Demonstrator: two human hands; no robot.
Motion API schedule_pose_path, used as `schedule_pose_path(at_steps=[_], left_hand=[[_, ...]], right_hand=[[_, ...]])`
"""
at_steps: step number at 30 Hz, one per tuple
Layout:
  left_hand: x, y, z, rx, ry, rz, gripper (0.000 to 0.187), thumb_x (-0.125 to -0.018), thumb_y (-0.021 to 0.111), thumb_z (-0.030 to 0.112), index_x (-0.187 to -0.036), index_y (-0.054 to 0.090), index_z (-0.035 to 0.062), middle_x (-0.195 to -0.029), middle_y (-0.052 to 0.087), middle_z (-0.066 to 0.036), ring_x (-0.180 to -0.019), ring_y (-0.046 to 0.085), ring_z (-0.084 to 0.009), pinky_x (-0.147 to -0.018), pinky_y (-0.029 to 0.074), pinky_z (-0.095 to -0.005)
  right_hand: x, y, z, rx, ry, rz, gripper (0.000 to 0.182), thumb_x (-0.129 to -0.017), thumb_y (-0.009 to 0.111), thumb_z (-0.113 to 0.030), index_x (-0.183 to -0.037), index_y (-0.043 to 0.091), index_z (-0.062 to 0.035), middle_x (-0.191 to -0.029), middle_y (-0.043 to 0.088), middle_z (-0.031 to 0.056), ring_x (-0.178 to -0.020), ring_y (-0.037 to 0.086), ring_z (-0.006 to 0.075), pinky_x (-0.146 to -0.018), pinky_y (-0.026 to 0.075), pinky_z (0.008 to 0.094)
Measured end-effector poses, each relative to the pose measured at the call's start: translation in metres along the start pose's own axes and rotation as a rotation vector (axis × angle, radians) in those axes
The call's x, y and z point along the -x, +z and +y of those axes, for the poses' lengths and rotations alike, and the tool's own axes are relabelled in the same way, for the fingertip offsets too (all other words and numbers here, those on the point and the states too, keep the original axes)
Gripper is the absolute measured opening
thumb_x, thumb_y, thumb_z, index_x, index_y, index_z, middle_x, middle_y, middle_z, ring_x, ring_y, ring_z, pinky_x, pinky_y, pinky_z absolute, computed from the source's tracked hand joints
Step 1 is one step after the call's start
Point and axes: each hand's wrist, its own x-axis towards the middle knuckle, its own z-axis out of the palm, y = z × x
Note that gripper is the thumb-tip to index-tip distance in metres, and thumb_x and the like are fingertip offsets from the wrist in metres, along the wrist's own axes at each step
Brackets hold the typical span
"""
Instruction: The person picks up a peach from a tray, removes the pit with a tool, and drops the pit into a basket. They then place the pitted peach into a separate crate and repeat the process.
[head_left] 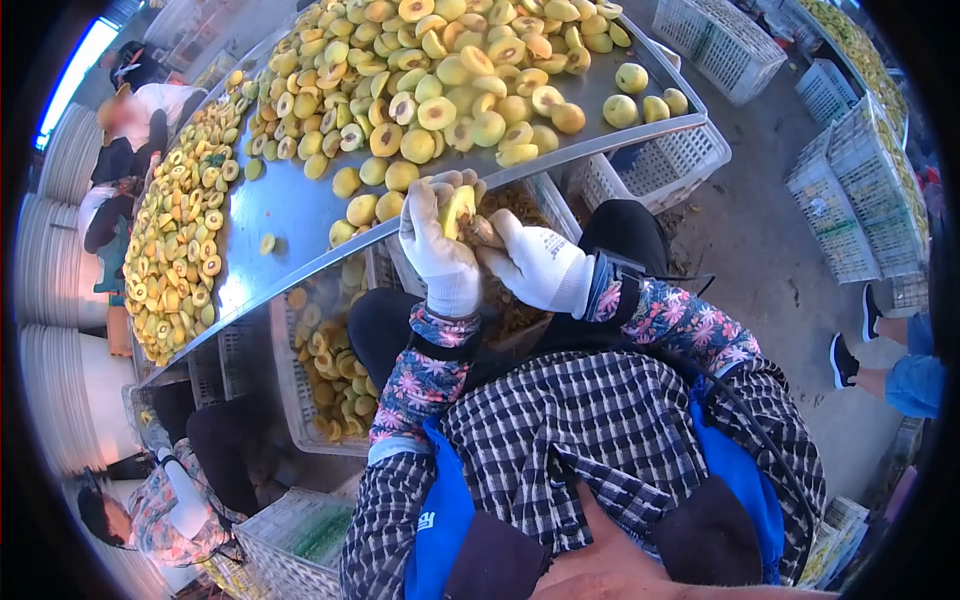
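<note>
My left hand (pixel 440 245), in a white glove with soiled fingertips, is closed around a yellow apricot half (pixel 458 212) just off the near table edge. In a matching glove, my right hand (pixel 545 262) grips a short brown tool handle (pixel 485 232). Its tip meets the cut side of the fruit and is hidden there. Beyond my hands, a heap of apricot halves (pixel 437 113) covers much of the metal table (pixel 285 215). A few whole-looking apricots (pixel 631 78) lie near the right corner.
Below the table edge stand a crate of apricot halves (pixel 335 375) and a white crate (pixel 670 165). More crates (pixel 850 190) are stacked at right, near a person's shoes (pixel 843 360). Other people sit at left, one in a floral sleeve (pixel 180 490), beside stacked white tubs (pixel 65 260).
</note>
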Motion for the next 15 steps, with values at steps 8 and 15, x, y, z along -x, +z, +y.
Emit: schedule_pose_path(at_steps=[8,15], left_hand=[[-0.014,-0.015,0.008,-0.392,-0.133,-0.24,0.045,-0.1,0.045,0.039,-0.102,0.051,-0.0062,-0.102,0.059,-0.017,-0.094,0.063,-0.0294,-0.085,0.055,-0.0415],[-0.023,-0.032,-0.01,-0.187,-0.125,-0.243,0.048,-0.099,0.046,0.042,-0.106,0.052,-0.0055,-0.108,0.061,-0.019,-0.098,0.063,-0.031,-0.089,0.053,-0.0405]], right_hand=[[-0.004,-0.009,0.009,0.059,-0.05,-0.103,0.026,-0.095,0.055,-0.025,-0.105,0.048,-0.0022,-0.085,0.062,0.0213,-0.082,0.063,0.0361,-0.072,0.048,0.0398],[-0.008,-0.006,0.024,0.113,0.014,-0.037,0.031,-0.095,0.056,-0.029,-0.113,0.051,-0.0041,-0.094,0.065,0.0193,-0.09,0.065,0.031,-0.077,0.048,0.0405]])
